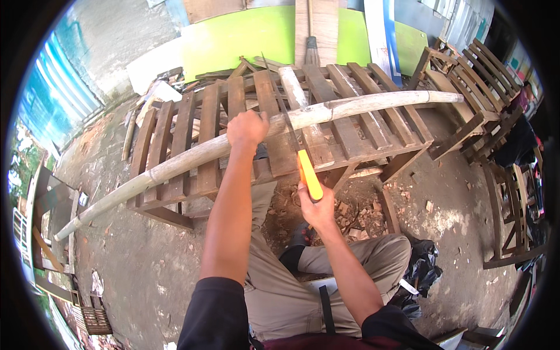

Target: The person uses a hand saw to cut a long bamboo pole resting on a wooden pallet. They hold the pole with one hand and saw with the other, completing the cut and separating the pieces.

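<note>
A long pale bamboo pole (192,161) lies across a slatted wooden bench (182,119), both of its ends reaching past the slats. My left hand (248,128) is closed round the pole near its middle. Just right of that hand, the thin dark blade of a hand saw (310,175) crosses the bamboo, pointing away from me. My right hand (318,205) grips the saw's yellow-orange handle on the near side of the bench. How deep the blade sits in the bamboo cannot be made out.
Wood scraps (361,219) litter the ground under the bench. A broom (312,52) leans against the far wall. Wooden chairs (484,87) stand at the right, and a black plastic bag (423,262) lies beside my bent knee. Scrap wood is piled behind the bench.
</note>
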`<state>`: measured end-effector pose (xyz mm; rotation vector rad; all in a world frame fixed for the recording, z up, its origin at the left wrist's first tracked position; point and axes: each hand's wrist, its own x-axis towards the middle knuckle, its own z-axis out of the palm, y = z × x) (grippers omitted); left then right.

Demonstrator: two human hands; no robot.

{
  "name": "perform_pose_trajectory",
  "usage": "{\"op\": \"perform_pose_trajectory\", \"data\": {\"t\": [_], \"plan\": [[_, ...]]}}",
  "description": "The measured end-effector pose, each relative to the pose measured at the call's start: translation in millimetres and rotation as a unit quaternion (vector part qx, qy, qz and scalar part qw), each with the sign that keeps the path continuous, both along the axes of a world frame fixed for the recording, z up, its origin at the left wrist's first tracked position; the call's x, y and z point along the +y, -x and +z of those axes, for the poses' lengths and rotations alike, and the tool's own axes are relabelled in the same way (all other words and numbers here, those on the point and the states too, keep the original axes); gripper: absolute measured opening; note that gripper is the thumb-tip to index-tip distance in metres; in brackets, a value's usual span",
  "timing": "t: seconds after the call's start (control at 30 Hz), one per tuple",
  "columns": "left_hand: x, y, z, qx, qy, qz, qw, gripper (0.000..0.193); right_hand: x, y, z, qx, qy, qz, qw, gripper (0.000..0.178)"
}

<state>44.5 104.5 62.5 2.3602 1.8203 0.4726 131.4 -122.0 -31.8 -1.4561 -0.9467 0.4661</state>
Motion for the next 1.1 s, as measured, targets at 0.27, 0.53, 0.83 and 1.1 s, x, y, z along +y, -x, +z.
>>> {"op": "perform_pose_trajectory", "data": {"t": [0.27,0.53,0.83,1.1], "plan": [[13,2,8,-0.015,0.048,-0.01,0.999,0.057,21,0,-32,-0.005,-0.095,-0.022,0.995,0.016],[27,2,12,-0.01,0.098,0.001,0.995,0.056,19,-4,82,0.052,0.028,-0.003,0.998,0.031],[40,2,1,-0.002,0.073,0.005,0.997,0.057,-87,1,57,0.164,-0.042,-0.01,0.986,0.016],[-17,0,-22,-0.03,-0.112,-0.006,0.993,0.055,-92,11,28,0.102,-0.067,-0.001,0.993,0.017]]}}
